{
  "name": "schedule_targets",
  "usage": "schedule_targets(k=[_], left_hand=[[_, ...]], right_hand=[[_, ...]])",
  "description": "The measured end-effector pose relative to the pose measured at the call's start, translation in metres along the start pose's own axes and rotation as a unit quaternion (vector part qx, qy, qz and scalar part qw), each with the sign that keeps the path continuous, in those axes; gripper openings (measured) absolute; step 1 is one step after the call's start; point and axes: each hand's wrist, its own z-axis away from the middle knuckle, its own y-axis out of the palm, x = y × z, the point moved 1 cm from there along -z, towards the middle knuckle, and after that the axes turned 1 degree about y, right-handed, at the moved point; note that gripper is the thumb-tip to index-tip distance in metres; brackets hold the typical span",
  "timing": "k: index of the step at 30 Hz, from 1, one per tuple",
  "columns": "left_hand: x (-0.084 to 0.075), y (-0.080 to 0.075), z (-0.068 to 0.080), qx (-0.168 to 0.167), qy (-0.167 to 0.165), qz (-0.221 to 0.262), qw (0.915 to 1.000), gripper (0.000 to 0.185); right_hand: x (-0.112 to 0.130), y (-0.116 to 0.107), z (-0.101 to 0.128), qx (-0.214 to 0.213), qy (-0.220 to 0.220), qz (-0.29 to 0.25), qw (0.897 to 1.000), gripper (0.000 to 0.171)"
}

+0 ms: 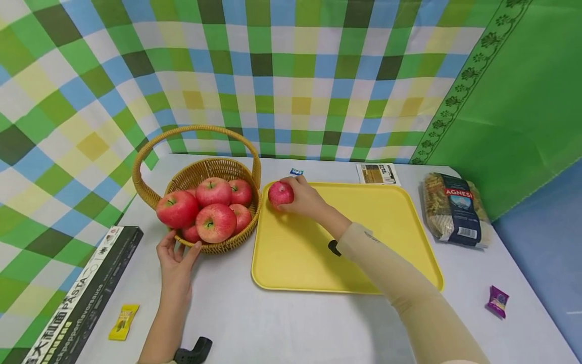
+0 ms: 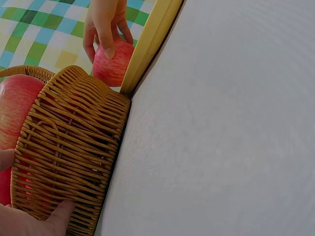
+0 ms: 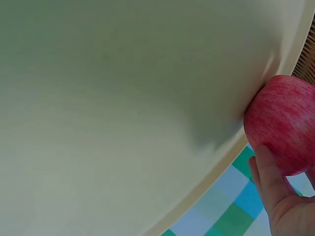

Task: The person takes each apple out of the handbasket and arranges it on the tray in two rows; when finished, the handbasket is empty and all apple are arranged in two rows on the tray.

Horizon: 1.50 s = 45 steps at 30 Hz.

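My right hand (image 1: 302,199) grips a red apple (image 1: 280,194) between thumb and fingers, over the left end of the yellow tray (image 1: 345,242). In the right wrist view this apple (image 3: 283,123) is close to the tray's rim, fingers on its side. To the left stands a wicker basket (image 1: 234,244) with a tall arched handle, piled with several red apples (image 1: 215,222). At the basket's near side, my left hand (image 1: 175,260) holds the rim. The left wrist view has one fingertip (image 2: 61,216) against the woven wall (image 2: 74,142) and another at the rim.
A long black pasta box (image 1: 91,293) lies at the left, a yellow packet (image 1: 124,322) beside it. Right of the tray are a pasta bag (image 1: 456,210) and a purple packet (image 1: 497,302). A small blue packet (image 1: 296,171) and a labelled packet (image 1: 378,174) lie behind the tray.
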Motion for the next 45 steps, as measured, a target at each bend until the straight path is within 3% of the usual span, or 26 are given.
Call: schedule_targets(k=[15, 23, 28, 35, 45], left_hand=[[0.002, 0.0, -0.001, 0.001, 0.01, 0.013, 0.9999, 0.067], [0.002, 0.0, 0.0, 0.001, 0.008, 0.008, 0.9999, 0.068], [0.001, 0.0, 0.001, 0.003, 0.007, 0.007, 0.9999, 0.068], [0.002, -0.001, 0.0, 0.004, 0.005, 0.01, 0.9999, 0.068], [0.003, -0.001, -0.001, 0.003, 0.007, 0.001, 1.0, 0.068]], right_hand=[[0.006, -0.012, 0.012, -0.006, -0.006, 0.034, 0.999, 0.077], [0.019, -0.034, 0.033, -0.002, -0.041, 0.051, 0.998, 0.076], [0.028, -0.038, 0.046, -0.016, -0.079, 0.025, 0.996, 0.072], [0.053, -0.031, 0.059, -0.027, -0.134, -0.013, 0.99, 0.069], [0.097, -0.006, 0.064, 0.008, -0.183, 0.009, 0.983, 0.073]])
